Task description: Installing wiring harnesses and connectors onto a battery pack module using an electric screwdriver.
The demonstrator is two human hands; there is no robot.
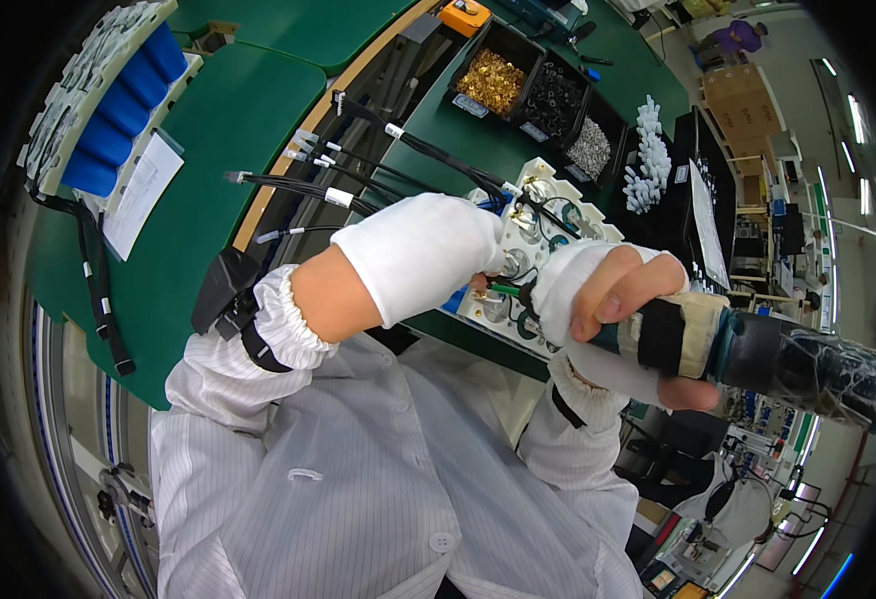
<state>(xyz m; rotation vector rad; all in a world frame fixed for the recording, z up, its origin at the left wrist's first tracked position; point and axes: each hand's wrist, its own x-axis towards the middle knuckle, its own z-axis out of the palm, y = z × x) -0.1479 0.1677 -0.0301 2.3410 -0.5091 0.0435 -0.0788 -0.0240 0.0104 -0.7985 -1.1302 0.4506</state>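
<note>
My right hand (608, 309), in a white glove with bare fingertips, wraps round a dark cylindrical power screwdriver (798, 364) bound with black and beige tape. The tool lies nearly level, its working end toward the white fixture (598, 222). My left hand (423, 255), gloved in white, reaches over the fixture's near left part with its fingers closed. What they pinch is mostly hidden behind the glove. Between the hands a slim green piece (504, 290) shows. Round metal connectors with black cables sit in the fixture. Several labelled black cables (343, 195) run out to its left.
Beyond the fixture stand black bins of brass-coloured parts (491, 80), black parts (556, 95) and silver parts (591, 148). Grey-white pieces (648, 160) are stacked at the right. A rack with blue holders (108, 140) and a paper sheet (144, 195) lie on the left green table.
</note>
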